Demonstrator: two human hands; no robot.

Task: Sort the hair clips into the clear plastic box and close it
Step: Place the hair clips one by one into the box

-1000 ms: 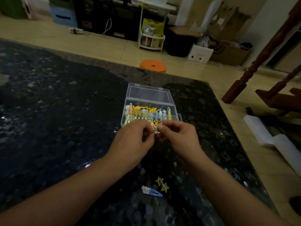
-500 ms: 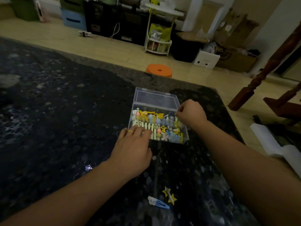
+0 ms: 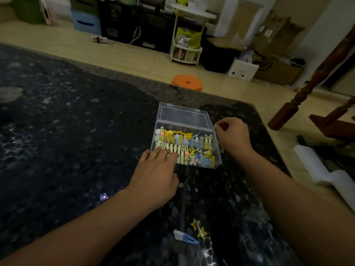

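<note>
The clear plastic box (image 3: 218,160) stands on the dark table with its lid (image 3: 182,116) tilted open behind it. Several yellow, blue and pale hair clips fill it. My left hand (image 3: 155,175) rests on the box's front left, fingers stretched over the rim. My right hand (image 3: 232,136) sits at the box's right rear corner, fingers curled, thumb and forefinger pinching the lid's right end. Two clips lie loose near me: a yellow star clip (image 3: 198,230) and a blue clip (image 3: 186,238) with a white charm.
The speckled black table (image 3: 67,141) ends just right of my right arm. Beyond its far edge stands an orange stool (image 3: 187,84). A white foam piece (image 3: 326,175) lies on the floor at right, near a wooden post (image 3: 299,96).
One second ago both hands pinched a clip together in front of the box. Since then the left hand settled on the box's front and the right hand moved to its right rear corner.
</note>
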